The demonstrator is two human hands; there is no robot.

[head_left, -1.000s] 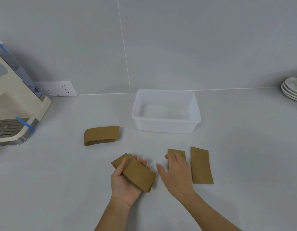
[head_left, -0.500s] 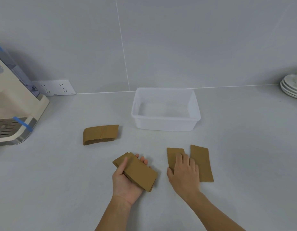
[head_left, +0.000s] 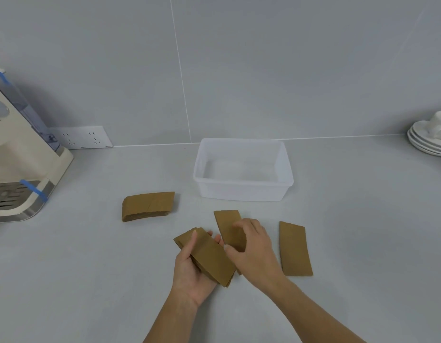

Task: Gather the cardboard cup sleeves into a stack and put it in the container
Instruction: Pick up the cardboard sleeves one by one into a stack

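Cardboard cup sleeves lie in four places on the tabletop. A partial stack (head_left: 207, 256) rests in the left hand (head_left: 193, 273), near the tabletop's front edge and about midway along it; the thumb lies along the stack's left side and the fingers (head_left: 215, 240) curl up from beneath, so this hand is clenched on the stack. Just to its right, the right hand (head_left: 254, 246) pinches a single sleeve (head_left: 229, 227), its thumb at the sleeve's left side and its fingers bent over the right side. Whether that sleeve has left the surface I cannot tell. Another loose sleeve (head_left: 294, 248) lies flat further right, apart from the hand. A second small pile of sleeves (head_left: 147, 206) sits well off to the left, toward the coffee machine (head_left: 16, 154) at the left edge.

The step in hand looks like gathering: the pinched sleeve seems meant for the top of the stack. The next move would call for sliding it over, squaring its edges with the others, then collecting the right-hand sleeve and the left pile.

The container (head_left: 243, 188), clear and with nothing visible in it, stands behind the hands toward the back edge. A stack of saucers (head_left: 427, 142) occupies the back right corner.
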